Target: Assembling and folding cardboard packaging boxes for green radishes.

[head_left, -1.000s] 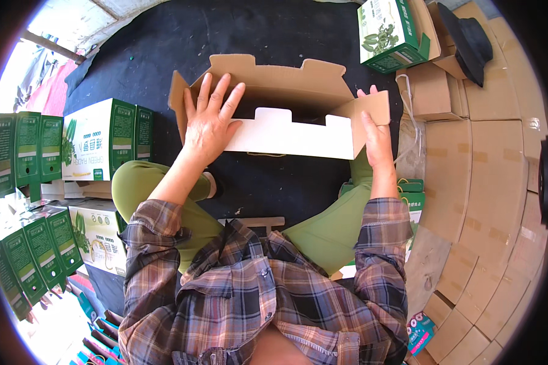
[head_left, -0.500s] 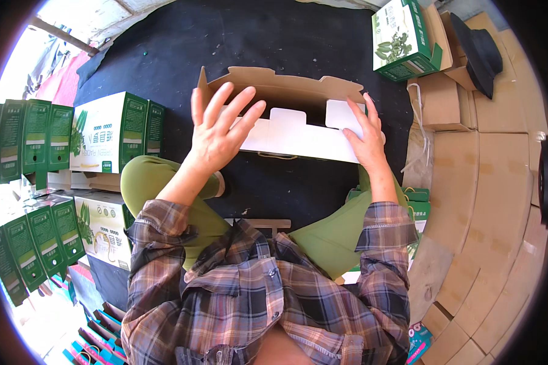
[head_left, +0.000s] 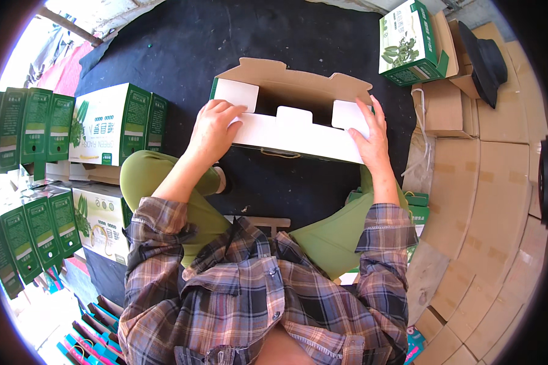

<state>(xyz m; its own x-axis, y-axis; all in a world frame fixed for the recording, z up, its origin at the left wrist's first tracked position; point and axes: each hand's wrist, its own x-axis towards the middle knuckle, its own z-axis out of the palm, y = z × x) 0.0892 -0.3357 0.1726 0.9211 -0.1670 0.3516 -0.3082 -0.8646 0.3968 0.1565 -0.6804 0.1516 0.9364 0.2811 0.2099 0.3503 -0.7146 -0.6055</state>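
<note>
A half-folded cardboard box (head_left: pixel 298 131), white outside and brown inside, stands on the black mat in front of my knees. My left hand (head_left: pixel 214 131) lies over its left end, fingers curled on the white side flap. At the right end, my right hand (head_left: pixel 370 139) presses flat against the other white flap. The long white front panel with a tab runs between both hands. The top of the box is open.
Finished green-and-white boxes (head_left: pixel 112 125) are stacked at my left, more rows (head_left: pixel 24 131) beyond. Another green box (head_left: pixel 408 42) sits far right on brown cartons (head_left: pixel 444 109). A black hat (head_left: pixel 484 61) lies there. Flat cardboard sheets (head_left: pixel 487 207) cover the floor at right.
The box stood up from flat and shifted right. My left hand dropped from spread fingers onto the left flap; my right hand moved onto the right flap.
</note>
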